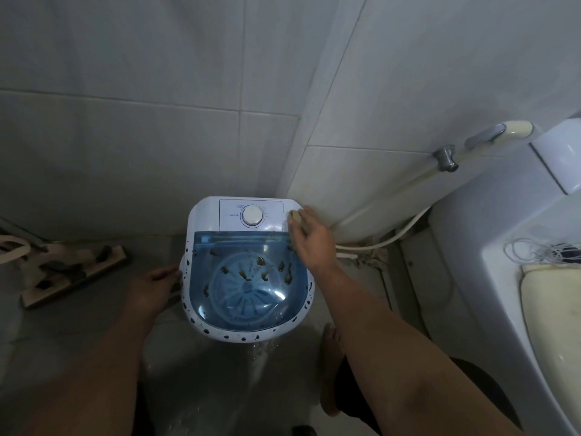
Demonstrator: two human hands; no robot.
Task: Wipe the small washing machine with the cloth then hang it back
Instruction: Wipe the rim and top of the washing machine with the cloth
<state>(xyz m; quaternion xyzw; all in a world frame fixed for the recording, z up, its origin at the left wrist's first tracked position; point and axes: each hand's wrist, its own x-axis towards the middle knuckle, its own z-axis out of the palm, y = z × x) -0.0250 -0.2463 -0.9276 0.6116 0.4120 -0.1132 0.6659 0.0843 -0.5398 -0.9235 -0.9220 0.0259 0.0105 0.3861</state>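
A small white washing machine [201, 215] stands on the floor against the tiled wall. It has a blue see-through lid [251, 278] spotted with brown dirt and a round white dial [251, 214] at the back. My right hand [311, 240] presses a small beige cloth [295, 215] onto the machine's back right corner; most of the cloth is hidden under my fingers. My left hand [154, 287] grips the machine's left rim.
A toilet [503, 247] with cistern fills the right side, with a spray hose [393, 237] along the wall behind it. A wooden-backed brush or squeegee [72, 275] lies on the floor at left. My bare foot [330, 366] stands on the wet floor near the machine.
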